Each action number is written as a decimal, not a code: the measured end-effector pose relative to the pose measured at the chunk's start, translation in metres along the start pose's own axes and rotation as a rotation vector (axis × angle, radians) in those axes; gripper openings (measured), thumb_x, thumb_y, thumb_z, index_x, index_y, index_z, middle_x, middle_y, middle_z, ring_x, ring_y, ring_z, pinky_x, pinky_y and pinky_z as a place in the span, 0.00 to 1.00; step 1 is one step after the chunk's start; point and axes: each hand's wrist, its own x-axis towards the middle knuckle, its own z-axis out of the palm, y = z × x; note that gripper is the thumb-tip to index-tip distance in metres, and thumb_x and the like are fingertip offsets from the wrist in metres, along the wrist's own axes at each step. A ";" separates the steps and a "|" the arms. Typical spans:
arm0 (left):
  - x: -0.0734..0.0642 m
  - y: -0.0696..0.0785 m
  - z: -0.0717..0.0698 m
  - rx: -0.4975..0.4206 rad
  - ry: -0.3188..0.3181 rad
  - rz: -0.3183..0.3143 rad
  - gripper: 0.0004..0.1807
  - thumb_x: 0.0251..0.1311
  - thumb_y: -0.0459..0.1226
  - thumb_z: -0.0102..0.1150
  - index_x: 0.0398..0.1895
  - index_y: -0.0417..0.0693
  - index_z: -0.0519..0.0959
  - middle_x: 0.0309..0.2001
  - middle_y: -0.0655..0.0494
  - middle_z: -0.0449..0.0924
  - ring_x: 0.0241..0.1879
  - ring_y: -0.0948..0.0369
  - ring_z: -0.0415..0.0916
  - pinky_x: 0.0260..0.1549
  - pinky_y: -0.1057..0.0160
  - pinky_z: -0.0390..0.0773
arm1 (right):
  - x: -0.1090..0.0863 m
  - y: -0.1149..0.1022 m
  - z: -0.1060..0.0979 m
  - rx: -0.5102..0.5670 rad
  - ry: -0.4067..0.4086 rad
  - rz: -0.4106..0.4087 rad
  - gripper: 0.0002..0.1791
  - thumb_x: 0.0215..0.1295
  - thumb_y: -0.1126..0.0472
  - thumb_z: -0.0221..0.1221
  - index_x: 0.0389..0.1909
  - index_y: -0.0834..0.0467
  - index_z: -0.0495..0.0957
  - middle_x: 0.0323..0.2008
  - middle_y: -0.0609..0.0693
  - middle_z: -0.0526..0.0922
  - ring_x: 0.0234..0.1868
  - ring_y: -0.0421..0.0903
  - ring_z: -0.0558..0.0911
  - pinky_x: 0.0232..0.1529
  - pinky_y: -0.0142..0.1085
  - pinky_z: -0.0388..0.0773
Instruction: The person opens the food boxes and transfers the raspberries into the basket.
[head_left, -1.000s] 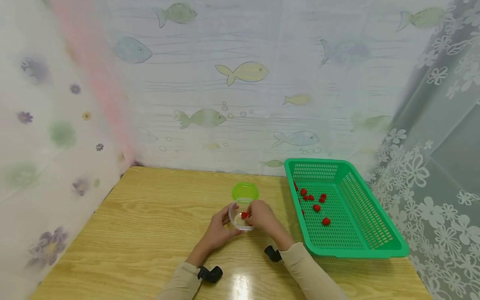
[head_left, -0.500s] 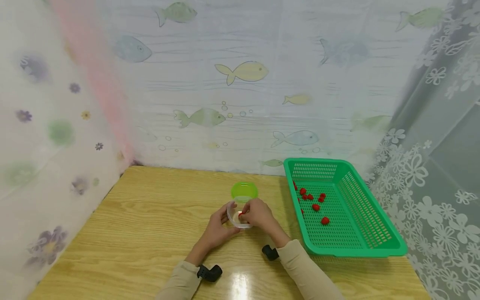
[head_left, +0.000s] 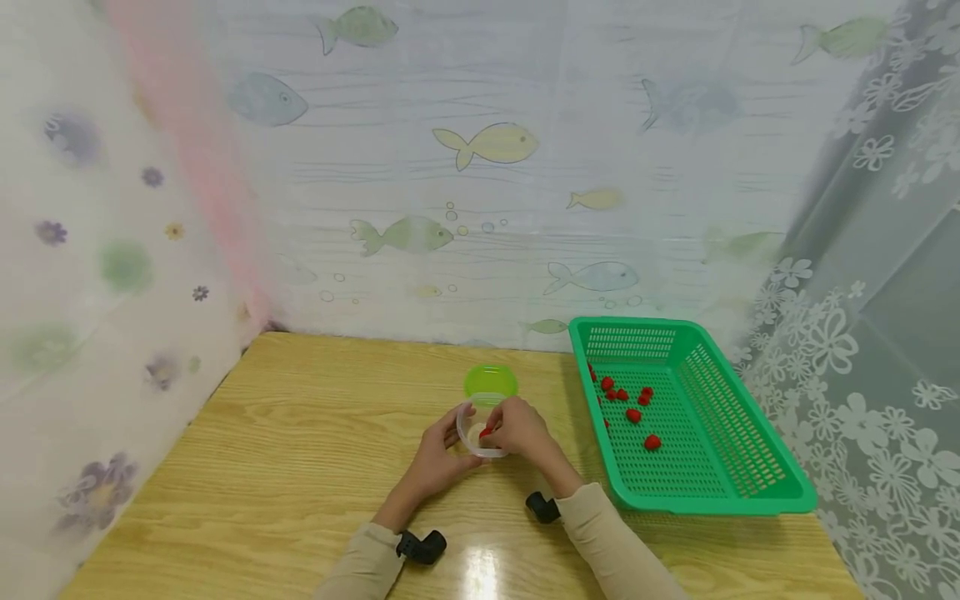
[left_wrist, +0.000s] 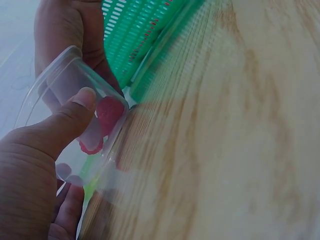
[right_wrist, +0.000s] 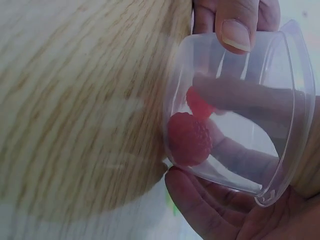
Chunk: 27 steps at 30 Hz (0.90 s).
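Observation:
My left hand (head_left: 438,460) grips a small clear plastic container (right_wrist: 235,117) on the wooden table, its thumb on the near side and fingers on the far side. From above, my right hand (head_left: 519,427) reaches into the container and pinches a red raspberry (right_wrist: 200,104) low inside it. Another raspberry (right_wrist: 190,139) lies against the container's bottom, seen through the wall in the right wrist view. In the left wrist view, my left thumb (left_wrist: 65,120) presses the wall, partly hiding the right hand's fingers behind it.
Just behind the container lies a bright green lid (head_left: 491,381). A green plastic basket (head_left: 705,505) stands to the right with several raspberries (head_left: 652,442) scattered in its left half. Patterned curtains border the wooden table (head_left: 300,417) at the back and sides.
The right hand's fingers have shifted slightly within the container, and the raspberry at their tips sits a little to the left of where it was. The left hand's grip stays the same.

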 end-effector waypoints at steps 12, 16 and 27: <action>-0.001 -0.004 -0.003 -0.019 -0.018 -0.009 0.49 0.51 0.28 0.77 0.77 0.40 0.61 0.71 0.36 0.68 0.71 0.42 0.66 0.66 0.51 0.72 | -0.005 -0.001 0.001 0.005 0.025 -0.007 0.09 0.50 0.62 0.76 0.24 0.56 0.84 0.22 0.44 0.81 0.23 0.42 0.76 0.23 0.32 0.73; -0.003 0.008 -0.001 -0.042 -0.017 -0.037 0.49 0.51 0.26 0.75 0.77 0.38 0.61 0.71 0.34 0.67 0.71 0.41 0.65 0.67 0.49 0.71 | -0.007 -0.001 0.001 -0.001 0.020 0.003 0.08 0.50 0.63 0.75 0.25 0.57 0.84 0.23 0.45 0.81 0.24 0.43 0.76 0.24 0.32 0.74; -0.005 0.030 -0.002 -0.048 -0.004 -0.046 0.49 0.49 0.22 0.74 0.76 0.32 0.61 0.69 0.30 0.68 0.70 0.37 0.66 0.67 0.44 0.69 | -0.011 0.000 0.006 0.043 0.070 -0.077 0.07 0.55 0.63 0.74 0.27 0.57 0.83 0.41 0.56 0.75 0.34 0.46 0.77 0.32 0.37 0.77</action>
